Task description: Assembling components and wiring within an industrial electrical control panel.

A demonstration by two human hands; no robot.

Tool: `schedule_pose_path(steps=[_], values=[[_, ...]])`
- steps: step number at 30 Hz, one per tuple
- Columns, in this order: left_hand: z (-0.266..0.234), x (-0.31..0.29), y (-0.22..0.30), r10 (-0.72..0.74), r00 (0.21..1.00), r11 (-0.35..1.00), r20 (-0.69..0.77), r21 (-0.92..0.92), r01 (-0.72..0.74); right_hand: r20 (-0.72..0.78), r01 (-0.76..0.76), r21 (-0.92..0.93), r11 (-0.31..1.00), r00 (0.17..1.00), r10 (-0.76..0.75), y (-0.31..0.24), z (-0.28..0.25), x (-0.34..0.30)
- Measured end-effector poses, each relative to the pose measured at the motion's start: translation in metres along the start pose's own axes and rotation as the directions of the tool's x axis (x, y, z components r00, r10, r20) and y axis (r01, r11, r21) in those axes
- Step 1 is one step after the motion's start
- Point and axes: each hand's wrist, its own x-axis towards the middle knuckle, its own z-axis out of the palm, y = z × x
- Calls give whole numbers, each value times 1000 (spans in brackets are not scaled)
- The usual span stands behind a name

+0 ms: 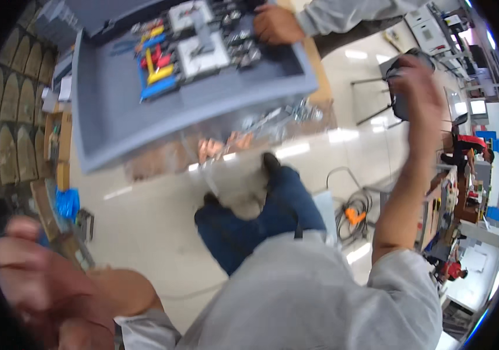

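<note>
Working soundly at the grey tray (pixel 106 99) of tools (pixel 160 74) on the table (pixel 321 87) requires keeping left hand (pixel 45 286) and right hand (pixel 421 93), fingers too blurred to tell spread from closed, clear of the co-worker's hand (pixel 278 24).

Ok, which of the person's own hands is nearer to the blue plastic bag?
Left. In the picture, the left hand is below and left of the blue plastic bag; the right hand is far to its right and higher up.
</note>
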Motion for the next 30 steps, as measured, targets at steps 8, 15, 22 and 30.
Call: schedule_pose_path(steps=[8,15,22,30], values=[[168,-109,-25,-151,898,850,412,-410,331,266,-162,-402,901,921,284,310,176,44],[235,-156,-15,-260,854,838,450,-335,431,250,-138,-534,834,917,312,340,221,74],[309,-177,12,-514,684,736,517,-143,662,369,-256,-423,869,828,423,363,192,90],[432,-179,-8,-539,735,821,411,59,568,709,-735,660,152,677,195,343,75,-33]])
